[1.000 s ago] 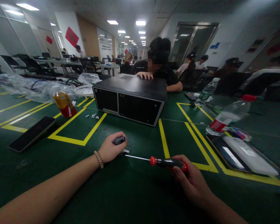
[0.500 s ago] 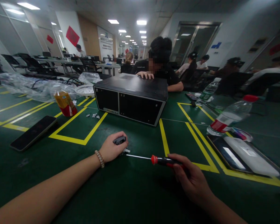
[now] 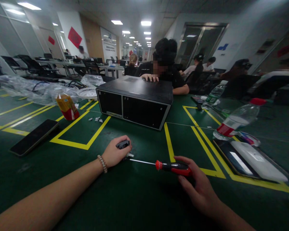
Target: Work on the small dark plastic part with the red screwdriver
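Observation:
My left hand (image 3: 114,154) rests on the green table with its fingers closed around a small dark part (image 3: 122,144). A bead bracelet sits on that wrist. My right hand (image 3: 197,187) grips the red and black handle of a screwdriver (image 3: 173,167). The thin shaft of the screwdriver points left, and its tip meets a small white piece (image 3: 129,155) just under my left fingers. A black computer case (image 3: 136,101) lies flat on the table beyond both hands.
A phone (image 3: 33,136) lies at the left and an orange drink bottle (image 3: 66,107) behind it. A water bottle (image 3: 238,118) lies on its side at the right, above a tablet (image 3: 250,160). A person sits behind the case with a hand (image 3: 149,77) on it.
My right hand has turned slightly on the screwdriver handle, showing more of the red grip now. My left hand has stayed in place.

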